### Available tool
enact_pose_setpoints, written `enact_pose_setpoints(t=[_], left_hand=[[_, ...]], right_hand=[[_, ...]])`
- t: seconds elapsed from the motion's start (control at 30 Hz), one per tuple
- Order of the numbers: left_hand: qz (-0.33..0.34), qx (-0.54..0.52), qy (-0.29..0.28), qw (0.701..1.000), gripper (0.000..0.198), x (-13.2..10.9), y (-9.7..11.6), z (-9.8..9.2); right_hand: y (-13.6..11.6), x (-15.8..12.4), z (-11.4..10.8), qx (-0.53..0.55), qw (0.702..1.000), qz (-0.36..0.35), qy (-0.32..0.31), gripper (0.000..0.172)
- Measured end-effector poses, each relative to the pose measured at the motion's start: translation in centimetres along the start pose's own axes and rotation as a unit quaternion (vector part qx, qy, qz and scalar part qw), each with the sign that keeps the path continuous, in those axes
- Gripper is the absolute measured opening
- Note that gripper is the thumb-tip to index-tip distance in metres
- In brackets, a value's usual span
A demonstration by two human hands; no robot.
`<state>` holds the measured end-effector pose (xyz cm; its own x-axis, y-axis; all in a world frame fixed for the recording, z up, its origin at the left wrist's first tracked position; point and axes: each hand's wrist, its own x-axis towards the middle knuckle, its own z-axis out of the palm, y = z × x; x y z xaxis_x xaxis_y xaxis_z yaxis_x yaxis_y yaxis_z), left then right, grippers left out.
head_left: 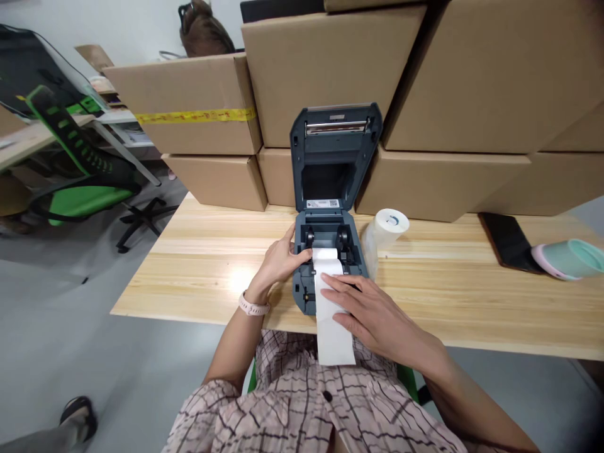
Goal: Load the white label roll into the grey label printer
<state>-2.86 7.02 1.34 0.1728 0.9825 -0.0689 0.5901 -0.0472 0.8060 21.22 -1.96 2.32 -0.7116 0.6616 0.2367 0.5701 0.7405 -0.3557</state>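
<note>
Right hand (363,308): palm down, fingers slightly apart and laid on the paper strip (336,346) at the front of the printer (325,236); not clamped.
Left hand (279,259): at the left wall of the printer, with the thumb over the inner edge and the forefinger along the outside, those two apart; cannot tell whether clamped on the wall.
Wristband (253,306): pale pink, round the left wrist, left of the printer.
Paper strip: white, running from inside the printer over its front edge, with the free end above the lap; rounded at the inner end.
Printer: dark grey, set open on the table (202,251).
Lid (325,154): raised at the back of the printer, with a shiny bar (337,128) across the upper part and a pale sticker (323,204) near the hinge.
Clear wrap (371,255): just beside the right wall of the printer, outline unclear.
White roll (392,223): right of the printer, near the wrap.
Phone (507,242) and cup (580,259): well to the right of the printer, touching or nearly so.
Boxes (330,69): stacked behind the printer; yellow tape (202,116) on one to the left.
Green chair (87,201): on the floor, far left of the printer.
Another person (205,33): behind the boxes, left of the printer, only the hair visible.
</note>
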Motion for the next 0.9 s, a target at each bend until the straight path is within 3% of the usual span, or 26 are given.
enact_pose_setpoints(t=[0.3,0.73,0.9], left_hand=[[0.011,0.001,0.004,1.0,0.079,0.1,-0.4,0.2],[0.018,-0.021,0.007,1.0,0.081,0.1,-0.3,0.2],[0.019,-0.04,-0.006,0.999,0.08,-0.1,-0.1,0.1]], right_hand=[[-0.3,-0.5,0.0,0.007,0.999,0.02,-0.041,0.056],[-0.6,-0.8,0.8,0.011,1.0,0.014,-0.01,0.063],[0.3,-0.9,-1.0,0.061,0.998,-0.005,-0.016,0.061]])
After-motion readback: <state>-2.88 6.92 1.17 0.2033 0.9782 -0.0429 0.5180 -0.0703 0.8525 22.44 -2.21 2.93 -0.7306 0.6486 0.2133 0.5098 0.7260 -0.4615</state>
